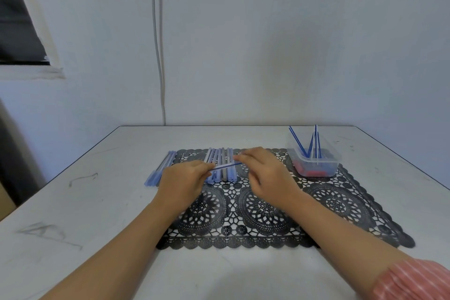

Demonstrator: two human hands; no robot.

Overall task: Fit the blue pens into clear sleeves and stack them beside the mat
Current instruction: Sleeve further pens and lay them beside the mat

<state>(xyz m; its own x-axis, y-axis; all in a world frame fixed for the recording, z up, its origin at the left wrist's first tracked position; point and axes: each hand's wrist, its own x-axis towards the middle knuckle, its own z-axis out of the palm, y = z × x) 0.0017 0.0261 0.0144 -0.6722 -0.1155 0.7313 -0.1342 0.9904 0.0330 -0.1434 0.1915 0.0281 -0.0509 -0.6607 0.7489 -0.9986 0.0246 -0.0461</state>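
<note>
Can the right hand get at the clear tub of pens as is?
Probably yes: nothing lies between the right hand and the clear tub on the mat, though that hand pinches a blue pen.

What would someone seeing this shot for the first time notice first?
Mid-table, the left hand and right hand hold one blue pen between them above the black lace mat. A clear tub with blue pens standing in it sits on the mat's far right corner, and sleeved pens lie stacked along its left edge.
</note>
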